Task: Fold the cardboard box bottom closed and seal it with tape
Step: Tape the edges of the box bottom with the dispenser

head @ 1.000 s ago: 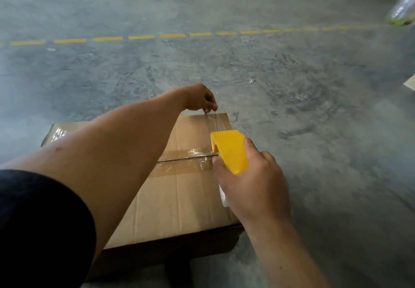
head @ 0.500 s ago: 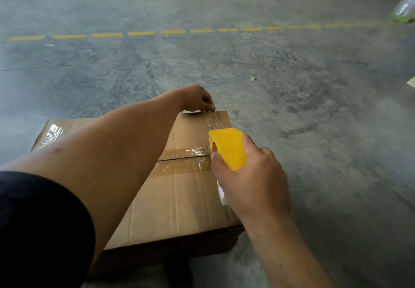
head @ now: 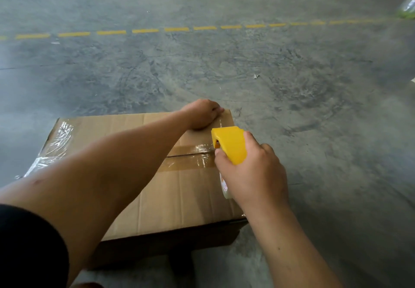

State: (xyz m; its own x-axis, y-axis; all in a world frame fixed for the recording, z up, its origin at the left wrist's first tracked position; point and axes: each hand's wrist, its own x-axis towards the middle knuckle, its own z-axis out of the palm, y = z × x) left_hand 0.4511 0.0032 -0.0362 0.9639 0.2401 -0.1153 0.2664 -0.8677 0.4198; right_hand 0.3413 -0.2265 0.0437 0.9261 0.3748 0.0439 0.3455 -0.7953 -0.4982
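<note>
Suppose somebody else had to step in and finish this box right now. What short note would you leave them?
Left hand: pressing the tape end down at the far right corner of the cardboard box.
Right hand: grips the yellow tape dispenser, at the box's right edge over the centre seam.
Done: flaps are folded shut; clear tape runs along the centre seam; the left edge is taped too.
Left: run the strip along the right edge toward the near corner, cut it, and press it flat. Whether more strips are needed is a judgement; the box's far side is out of sight.
</note>
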